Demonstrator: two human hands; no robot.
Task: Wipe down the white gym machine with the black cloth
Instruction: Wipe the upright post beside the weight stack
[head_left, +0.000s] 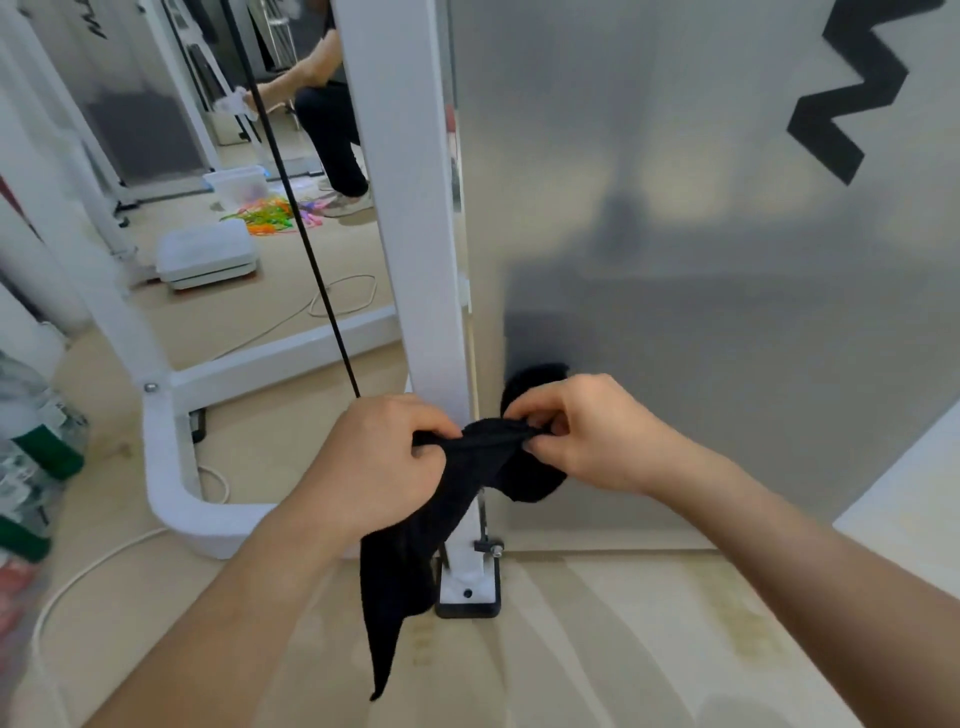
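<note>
The black cloth (410, 551) is stretched between my two hands in front of the white upright post (410, 208) of the gym machine. My left hand (379, 457) grips one end, and the rest of the cloth hangs down from it toward the floor. My right hand (582, 431) pinches the other end with thumb and fingertips, close to the frosted grey panel (701, 260) of the machine. The post's foot plate (467, 592) stands on the floor just below my hands.
A black cable (301, 223) runs diagonally down left of the post. White frame bars (171, 467) curve along the floor at left. Plastic boxes (205, 254), coloured cords and another crouching person (327, 119) are behind. Bottles (31, 447) stand at the far left. A white cord lies on the floor.
</note>
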